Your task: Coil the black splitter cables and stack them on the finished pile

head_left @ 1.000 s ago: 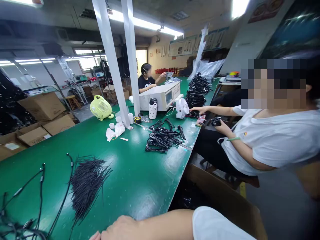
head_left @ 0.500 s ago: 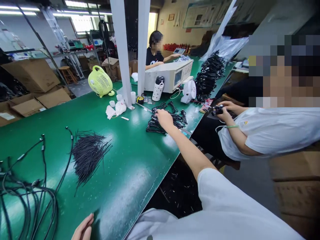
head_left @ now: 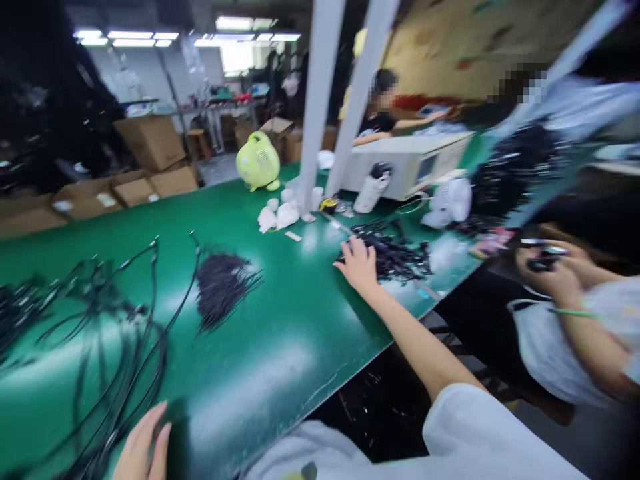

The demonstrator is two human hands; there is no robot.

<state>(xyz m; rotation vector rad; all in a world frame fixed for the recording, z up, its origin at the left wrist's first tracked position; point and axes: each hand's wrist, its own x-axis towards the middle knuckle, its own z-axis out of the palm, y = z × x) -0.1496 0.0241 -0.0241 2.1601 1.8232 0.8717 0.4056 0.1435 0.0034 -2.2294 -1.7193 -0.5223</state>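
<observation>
Twelve o'clock is the top of the view, and here's the right hand (head_left: 360, 267) out over the worktop (head_left: 285, 333), arm stretched from the five o'clock side! Its fingers are spread, thumb out towards nine, and nothing shows in their grasp. Right at two o'clock from that hand lies the bundle of black cables (head_left: 397, 252), its near edge meeting the fingertips in view; whether they actually touch, I can't tell.

Down at seven o'clock, the left hand (head_left: 140, 443) comes in, cut off by the bottom edge, thumb and fingers parted and released. Just beside it, towards eleven, sweep the long loose cables (head_left: 161, 360), blurred. The heap of thin black strands (head_left: 220, 290) sits at nine from the right hand, at one from the left.

I read this step as handling at the bundle, though laying down or picking up I can't call. Taking a cable from here would ask the right fingers to shift towards two and close on a single strand without dragging its neighbours; the left hand is free to steady.

Farther out, from the right hand: tape measure (head_left: 329, 205) at eleven, speckled bottle (head_left: 370, 190) at twelve, white fan (head_left: 447, 203) at two, and at three a co-worker's hands (head_left: 563, 270) grip a small dark item (head_left: 545, 259).
</observation>
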